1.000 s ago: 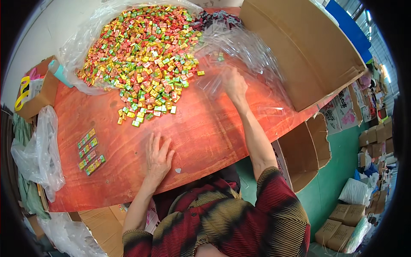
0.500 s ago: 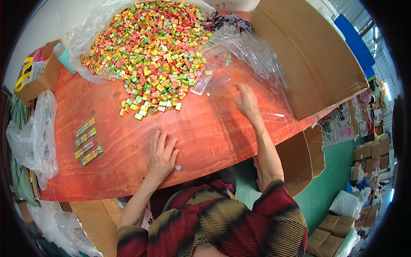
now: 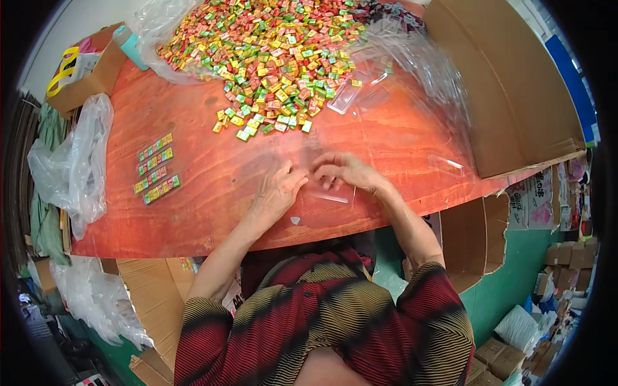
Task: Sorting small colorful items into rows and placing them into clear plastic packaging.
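Near the table's front edge, my right hand (image 3: 353, 172) curls its fingers over a clear plastic case (image 3: 336, 195), long and shallow, and holds it. My left hand (image 3: 277, 192) meets it from the left, fingers closed together at the case's left end. What those fingertips pinch is hidden. A big heap of small block-shaped pieces (image 3: 270, 71) in red, yellow and green wrapping spreads beyond both hands. To the left lie several filled clear cases (image 3: 162, 189), each with a row of such pieces.
More clear cases (image 3: 347, 96) lie by the heap, and another case (image 3: 446, 165) is at the right. A large cardboard box (image 3: 508, 90) stands at the right edge. Plastic bags (image 3: 71, 164), a turquoise bottle (image 3: 129, 45) and a small carton (image 3: 96, 80) line the left side.
My right hand has come back toward me from the loose cases, bringing a clear case. My left hand has lifted from lying flat and closed beside it. The whole view has shifted.
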The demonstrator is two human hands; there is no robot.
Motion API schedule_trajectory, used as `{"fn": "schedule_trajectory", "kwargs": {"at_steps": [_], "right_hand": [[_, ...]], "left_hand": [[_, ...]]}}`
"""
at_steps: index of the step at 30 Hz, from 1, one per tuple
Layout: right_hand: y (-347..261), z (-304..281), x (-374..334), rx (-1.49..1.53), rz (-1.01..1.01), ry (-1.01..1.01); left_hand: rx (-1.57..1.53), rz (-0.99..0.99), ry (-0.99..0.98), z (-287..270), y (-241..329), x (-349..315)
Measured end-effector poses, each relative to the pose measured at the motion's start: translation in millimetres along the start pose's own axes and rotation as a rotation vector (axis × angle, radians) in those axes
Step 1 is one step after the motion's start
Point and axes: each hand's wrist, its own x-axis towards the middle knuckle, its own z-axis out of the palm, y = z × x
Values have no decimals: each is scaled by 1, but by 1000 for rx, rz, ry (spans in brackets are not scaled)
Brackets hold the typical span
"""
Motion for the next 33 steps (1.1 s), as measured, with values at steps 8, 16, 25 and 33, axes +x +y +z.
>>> {"fn": "schedule_trajectory", "kwargs": {"at_steps": [8,16,25,33], "right_hand": [[3,20,-14,-1218,-662,233],[-10,15,9,-1059,-415,88],[-17,3,25,-948,-515,-9],[-5,40,20,-1114,-653,384]], "left_hand": [[-115,-168,-298,-26,-23,19],[-26,-180,-7,-30,-23,6],[-40,-132,43,-26,-31,-18],[242,10,189,-24,-12,-29]]}}
